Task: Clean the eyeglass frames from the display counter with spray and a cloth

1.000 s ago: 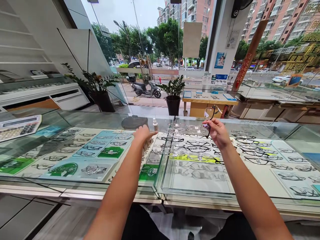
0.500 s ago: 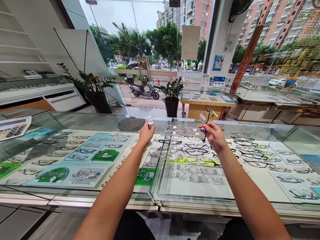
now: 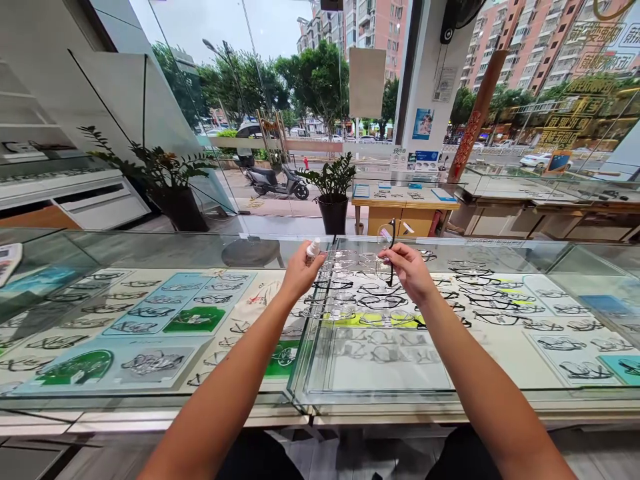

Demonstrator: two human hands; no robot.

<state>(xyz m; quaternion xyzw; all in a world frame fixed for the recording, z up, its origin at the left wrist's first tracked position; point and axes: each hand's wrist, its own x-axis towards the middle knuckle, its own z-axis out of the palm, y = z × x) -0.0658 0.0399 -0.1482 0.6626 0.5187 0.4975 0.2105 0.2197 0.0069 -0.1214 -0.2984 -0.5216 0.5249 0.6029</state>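
Glass display counter (image 3: 150, 400) fills the head view, rows of frames under it. My left hand (image 3: 299, 272) is now wrapped around the small spray bottle (image 3: 313, 249), which a second ago stood on the glass near the far edge, so it's lifted and tipped toward the glasses (image 3: 389, 257) my right hand (image 3: 409, 270) pinches by the frame. Both hands have drawn closer together over the counter seam.

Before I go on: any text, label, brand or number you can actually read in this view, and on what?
None reads reliably.
Gold signs on the window glass: large characters, seen mirrored, not legible.
Tag on the glasses in the right hand: too small.
Small spray bottle in the left hand: label blurred.
Wall posters: blurred.
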